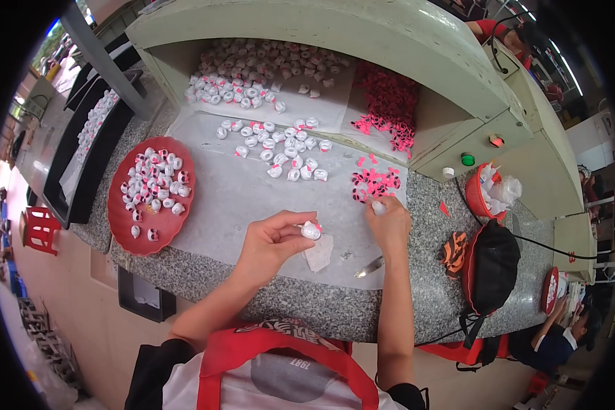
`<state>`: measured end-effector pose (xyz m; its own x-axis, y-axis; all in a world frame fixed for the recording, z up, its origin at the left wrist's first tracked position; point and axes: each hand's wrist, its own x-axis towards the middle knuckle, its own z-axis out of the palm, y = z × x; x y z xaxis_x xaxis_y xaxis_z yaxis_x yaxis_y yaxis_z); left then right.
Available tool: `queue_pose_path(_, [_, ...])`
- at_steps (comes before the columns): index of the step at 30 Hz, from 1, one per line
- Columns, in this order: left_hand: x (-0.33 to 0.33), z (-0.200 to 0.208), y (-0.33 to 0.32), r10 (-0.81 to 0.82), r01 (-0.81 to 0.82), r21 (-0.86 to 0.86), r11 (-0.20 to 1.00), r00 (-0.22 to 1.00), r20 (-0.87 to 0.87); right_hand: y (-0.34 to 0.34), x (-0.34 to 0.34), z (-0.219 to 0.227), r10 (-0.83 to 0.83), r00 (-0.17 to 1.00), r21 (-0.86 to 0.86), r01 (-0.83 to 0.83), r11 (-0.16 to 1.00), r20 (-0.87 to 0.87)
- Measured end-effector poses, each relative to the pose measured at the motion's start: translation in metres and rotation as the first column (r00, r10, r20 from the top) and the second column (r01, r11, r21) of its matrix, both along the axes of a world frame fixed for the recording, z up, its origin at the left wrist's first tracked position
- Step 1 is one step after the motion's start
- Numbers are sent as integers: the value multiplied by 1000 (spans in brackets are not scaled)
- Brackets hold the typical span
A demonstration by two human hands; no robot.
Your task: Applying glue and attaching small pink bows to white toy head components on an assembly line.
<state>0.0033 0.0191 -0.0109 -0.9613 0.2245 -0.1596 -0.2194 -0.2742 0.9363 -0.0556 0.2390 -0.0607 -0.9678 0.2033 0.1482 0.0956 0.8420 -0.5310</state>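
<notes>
My left hand (270, 246) pinches a small white toy head (311, 230) with pink bits between thumb and fingertips, above the paper-covered bench. My right hand (391, 224) is closed, its fingertips at the near edge of a pile of small pink-and-black pieces (377, 183). A small whitish thing (378, 208) shows at those fingertips; its kind I cannot make out. Several white toy heads (294, 150) lie loose on the white paper (212, 184), beyond my hands. Below the held head lies a pale scrap (318, 254), and near my right wrist a small metal blade-like tool (370, 267).
A red scalloped tray (116, 229) of toy heads stands at left, near a black bin (55, 195). A pale green cabinet (451, 130) with more heads and pink pieces spans the back. At right are a red basket (473, 193), black bag (493, 263) and co-worker (560, 345).
</notes>
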Motion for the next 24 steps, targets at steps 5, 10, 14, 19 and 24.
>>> queue_pose_path(5, [2,-4,-5,12,-12,13,1000,1000,-2,-13,-5,9,68,993,-75,-75,994,-93])
queue_pose_path(10, [4,-2,-9,20,-21,45,999,1000,9,-17,-18,8,84,982,106,-103,989,167])
queue_pose_path(14, [2,-5,-11,48,-47,57,997,999,-16,-9,5,3,61,993,-3,-61,998,100])
queue_pose_path(19, [1,-3,-9,6,-5,55,998,1000,-7,-4,12,-1,-56,998,-31,57,998,32])
queue_pose_path(24, [2,-6,-5,48,-47,58,997,999,-6,9,17,-9,-6,996,-348,38,937,91])
